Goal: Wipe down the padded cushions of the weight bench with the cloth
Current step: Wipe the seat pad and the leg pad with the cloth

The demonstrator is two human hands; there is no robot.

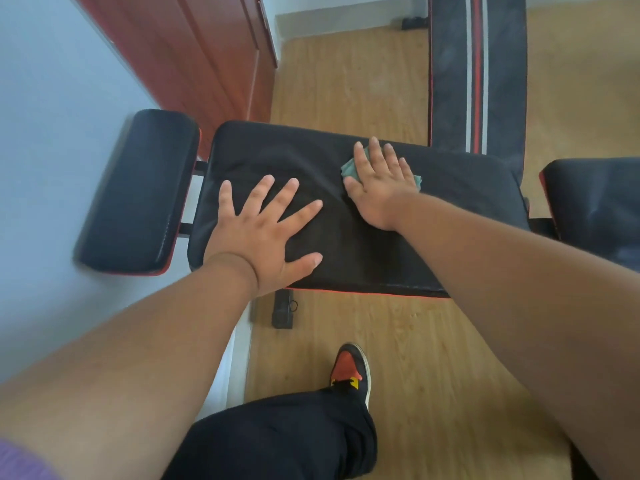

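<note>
The wooden floor (363, 81) fills the room, with a reddish door (207, 57) against the pale wall (45, 133) on the left. Across the middle runs the weight bench: its large black centre cushion (450, 188) has a smaller black pad (138, 192) just beside it on the left and another pad (595, 202) on the right. A striped black mat (478, 71) lies beyond. The left hand (266, 233) rests flat on the centre cushion, fingers (287, 195) spread and straight, holding nothing. The right hand (381, 181) presses down with straight fingers on a green cloth (349, 166), seemingly crumpled, near the cushion's far edge. Below stands a red-and-black shoe (349, 368)
</note>
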